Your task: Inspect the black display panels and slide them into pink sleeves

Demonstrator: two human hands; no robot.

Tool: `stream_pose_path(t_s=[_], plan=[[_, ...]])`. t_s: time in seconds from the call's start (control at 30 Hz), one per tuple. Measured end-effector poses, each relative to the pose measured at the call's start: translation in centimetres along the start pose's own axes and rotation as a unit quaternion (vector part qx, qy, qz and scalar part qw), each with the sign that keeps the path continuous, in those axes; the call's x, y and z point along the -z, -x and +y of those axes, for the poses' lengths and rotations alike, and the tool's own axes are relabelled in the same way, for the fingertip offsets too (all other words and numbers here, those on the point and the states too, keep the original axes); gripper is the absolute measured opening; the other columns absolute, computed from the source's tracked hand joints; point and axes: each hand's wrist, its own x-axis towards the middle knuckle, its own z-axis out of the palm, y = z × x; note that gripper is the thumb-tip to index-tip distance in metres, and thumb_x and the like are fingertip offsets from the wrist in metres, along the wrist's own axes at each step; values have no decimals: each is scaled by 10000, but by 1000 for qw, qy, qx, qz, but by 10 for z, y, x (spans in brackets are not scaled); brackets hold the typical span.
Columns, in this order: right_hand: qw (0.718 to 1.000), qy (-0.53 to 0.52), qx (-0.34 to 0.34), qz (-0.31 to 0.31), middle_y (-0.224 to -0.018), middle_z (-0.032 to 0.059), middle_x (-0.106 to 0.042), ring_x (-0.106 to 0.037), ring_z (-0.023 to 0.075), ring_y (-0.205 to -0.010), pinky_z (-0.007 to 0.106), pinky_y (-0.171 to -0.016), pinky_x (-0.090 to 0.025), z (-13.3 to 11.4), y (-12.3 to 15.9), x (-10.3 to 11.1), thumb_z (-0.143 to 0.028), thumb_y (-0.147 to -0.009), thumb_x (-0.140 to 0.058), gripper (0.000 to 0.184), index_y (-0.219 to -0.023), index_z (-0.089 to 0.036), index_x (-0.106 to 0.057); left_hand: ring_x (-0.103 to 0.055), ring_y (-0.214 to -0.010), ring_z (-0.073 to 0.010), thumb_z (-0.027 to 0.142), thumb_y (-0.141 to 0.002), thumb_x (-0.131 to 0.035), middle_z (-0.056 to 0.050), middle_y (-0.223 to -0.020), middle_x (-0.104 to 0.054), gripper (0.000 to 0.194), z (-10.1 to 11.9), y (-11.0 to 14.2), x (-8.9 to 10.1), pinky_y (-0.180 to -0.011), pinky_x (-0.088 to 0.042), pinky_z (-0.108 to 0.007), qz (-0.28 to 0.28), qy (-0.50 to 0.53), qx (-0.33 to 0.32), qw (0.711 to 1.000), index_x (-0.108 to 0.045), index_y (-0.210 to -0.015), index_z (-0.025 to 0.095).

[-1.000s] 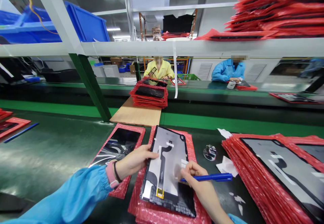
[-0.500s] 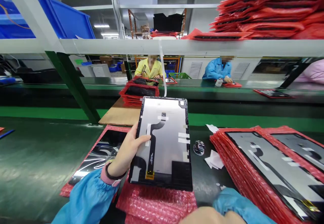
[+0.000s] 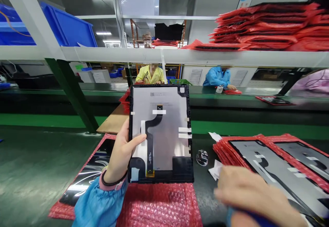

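My left hand (image 3: 124, 151) grips the left edge of a tablet screen assembly (image 3: 164, 144), its thumb lying across the back. The assembly stands tilted up, with a silvery back, a black frame, a dark ribbon cable (image 3: 150, 141) and white tape strips facing me. Below it is a sheet of red bubble wrap (image 3: 161, 206). My right hand (image 3: 249, 189), blurred, is at the lower right with curled fingers. Something dark blue (image 3: 253, 217) shows beneath it, too smeared to name. A shiny metal tape dispenser-like piece (image 3: 202, 157) sits between the assembly and my right hand.
On the right, screen panels (image 3: 253, 151) lie on stacked red bubble wrap (image 3: 223, 151). A glossy black panel (image 3: 89, 175) rests at left. Scraps of white paper (image 3: 215, 169) lie on the bench. Overhead, a shelf (image 3: 115, 54) holds red-wrapped stacks (image 3: 252, 28). Co-workers sit across the line.
The screen assembly has been raised and turned more upright toward me. My right hand has come up from the bottom edge, further into view at the right.
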Motion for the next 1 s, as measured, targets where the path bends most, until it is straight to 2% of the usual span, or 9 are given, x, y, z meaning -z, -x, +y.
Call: stream_pose_path(t_s=[0.13, 0.3, 0.43, 0.53, 0.6, 0.67, 0.73, 0.83, 1.0], plan=[[996, -3, 0, 88, -450, -20, -567, -484, 112, -362, 238, -376, -378, 17, -38, -13, -504, -904, -581, 304, -859, -273, -774, -637, -1104, -205, 231, -778, -744, 20, -1211, -682, 584, -1, 3, 2, -877, -512, -214, 14, -34, -27, 999, -550, -1325, 292], [989, -41, -138, -22, -640, 9, -675, -609, 144, -541, 239, -515, -512, 42, -58, -25, -490, -752, -746, 292, -859, -219, -753, -646, -1099, -224, 258, -764, -762, 20, -1190, -691, 604, -6, 7, 4, -867, -531, -234, 13, -25, 18, 999, -536, -1322, 301], [984, -62, -166, 12, -604, -15, -654, -578, 125, -515, 214, -484, -491, 49, -59, -25, -424, -630, -844, 234, -698, -228, -736, -665, -1060, -237, 288, -735, -782, 5, -1228, -679, 648, -10, 5, 5, -811, -553, -238, 0, -27, 57, 998, -527, -1330, 294], [968, -117, -218, -35, -622, 28, -706, -666, 188, -548, 265, -514, -556, 55, -64, -23, -476, -613, -842, 287, -661, -212, -740, -685, -994, -225, 295, -731, -776, 5, -1208, -688, 623, -14, 2, 6, -796, -560, -248, -6, -25, 67, 997, -543, -1308, 285], [963, -119, -236, -47, -632, 57, -730, -702, 217, -569, 291, -539, -588, 61, -70, -22, -517, -667, -802, 333, -749, -197, -759, -707, -876, -209, 307, -759, -750, 0, -1084, -730, 580, -18, 0, 9, -752, -569, -265, -11, -51, 54, 997, -548, -1302, 272], [969, -97, -225, 19, -723, 73, -767, -735, 222, -635, 304, -599, -612, 67, -76, -22, -551, -764, -719, 437, -1035, -208, -735, -712, -745, -191, 297, -803, -710, -5, -917, -760, 465, -24, -1, 12, -717, -569, -274, -15, -132, -2, 991, -601, -1253, 248], [970, -102, -212, 69, -810, 73, -785, -751, 216, -697, 312, -646, -618, 72, -77, -22, -559, -834, -644, 514, -1240, -244, -630, -730, -799, -211, 230, -836, -665, -32, -928, -777, 349, -29, -4, 16, -777, -569, -294, -53, -234, -104, 965, -675, -1185, 233], [963, -158, -218, 9, -885, 89, -782, -752, 255, -781, 350, -661, -614, 76, -69, -23, -622, -797, -644, 529, -1177, -253, -663, -648, -1150, -261, 111, -857, -587, -50, -1196, -712, 382, -34, -9, 18, -1004, -498, -371, -168, -325, -243, 898, -696, -1194, 252], [957, -187, -215, -54, -865, 115, -764, -724, 344, -857, 434, -657, -591, 73, -48, -28, -878, -623, -538, 766, -1037, -262, -726, -504, -1317, -234, 65, -899, -496, -11, -1273, -653, 478, -37, -18, 19, -1152, -331, -440, -271, -408, -317, 812, -605, -1293, 313]])
